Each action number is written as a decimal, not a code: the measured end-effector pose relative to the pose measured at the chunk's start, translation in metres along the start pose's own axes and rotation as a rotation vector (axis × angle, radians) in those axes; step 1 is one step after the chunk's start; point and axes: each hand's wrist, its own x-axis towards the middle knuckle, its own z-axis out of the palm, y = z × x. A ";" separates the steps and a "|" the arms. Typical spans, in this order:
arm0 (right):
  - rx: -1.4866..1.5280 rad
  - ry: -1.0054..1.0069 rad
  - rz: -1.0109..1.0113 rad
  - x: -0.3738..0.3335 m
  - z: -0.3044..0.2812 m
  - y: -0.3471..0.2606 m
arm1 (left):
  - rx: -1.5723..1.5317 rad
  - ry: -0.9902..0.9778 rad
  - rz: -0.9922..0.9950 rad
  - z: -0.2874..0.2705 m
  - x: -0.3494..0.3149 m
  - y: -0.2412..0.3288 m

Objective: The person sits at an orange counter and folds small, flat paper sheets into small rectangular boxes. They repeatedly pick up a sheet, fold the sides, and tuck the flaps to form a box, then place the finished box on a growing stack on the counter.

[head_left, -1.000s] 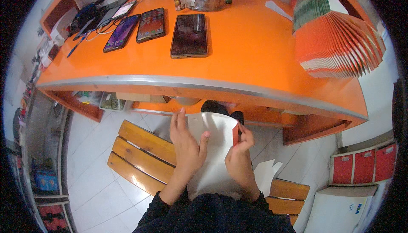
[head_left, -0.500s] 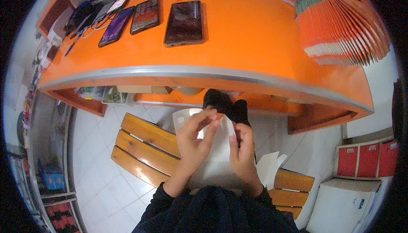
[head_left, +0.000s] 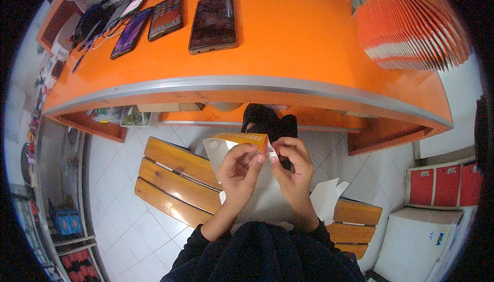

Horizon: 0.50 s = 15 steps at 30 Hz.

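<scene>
An unfolded cardboard box point(head_left: 240, 138), white inside with an orange printed outer face, lies over my lap below the desk edge. My left hand point(head_left: 240, 171) pinches it near an upper corner, thumb against bent fingers. Close beside it, my right hand point(head_left: 293, 171) grips a narrow white flap of the same box between thumb and fingers. The fingertips of both hands nearly meet at that corner, partly hiding it. White card with folded tabs point(head_left: 325, 199) juts out beside my right forearm; whether it joins the box I cannot tell.
Several phones, one a large black phone point(head_left: 212, 23), lie on the orange desk point(head_left: 288, 40). A fanned stack of orange and green paper point(head_left: 411, 27) stands at the right. Slatted wooden benches point(head_left: 175, 179) flank me. Red drawers point(head_left: 446, 185) and a white cabinet point(head_left: 417, 241) stand at far right.
The box's upper edge has tilted so its orange outer face shows. My right hand has moved slightly left and up, closer to my left hand. The view has shifted a little.
</scene>
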 end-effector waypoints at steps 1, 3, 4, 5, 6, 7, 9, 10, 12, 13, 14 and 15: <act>0.026 0.002 0.004 0.000 0.001 -0.001 | 0.005 -0.001 0.010 0.000 -0.001 0.000; -0.054 0.011 0.004 -0.004 0.003 -0.002 | 0.019 0.007 0.061 0.003 -0.001 -0.002; -0.095 0.015 0.004 -0.007 0.004 -0.003 | 0.026 0.012 0.087 0.003 -0.001 -0.003; -0.125 -0.010 -0.030 -0.008 0.005 -0.004 | 0.012 0.020 0.087 0.003 0.000 -0.004; -0.155 -0.036 -0.065 -0.010 0.006 -0.007 | -0.003 0.029 0.088 0.002 -0.001 -0.005; -0.186 -0.061 -0.101 -0.012 0.007 -0.009 | -0.019 0.037 0.089 0.002 -0.001 -0.005; -0.270 -0.126 -0.167 -0.012 0.008 -0.023 | 0.012 0.063 0.071 0.000 0.001 -0.001; -0.313 -0.159 -0.200 -0.013 0.009 -0.027 | 0.027 0.076 0.062 0.000 0.002 0.001; -0.424 -0.111 -0.311 -0.026 0.013 -0.026 | -0.115 0.070 0.071 0.005 -0.001 0.022; -0.505 -0.037 -0.387 -0.037 0.017 -0.025 | -0.185 0.069 0.076 0.006 -0.003 0.032; -0.584 0.040 -0.460 -0.049 0.018 -0.022 | -0.144 0.107 0.133 0.004 -0.006 0.037; -0.419 -0.066 -0.596 -0.062 0.014 -0.009 | -0.104 0.139 0.188 0.000 -0.008 0.040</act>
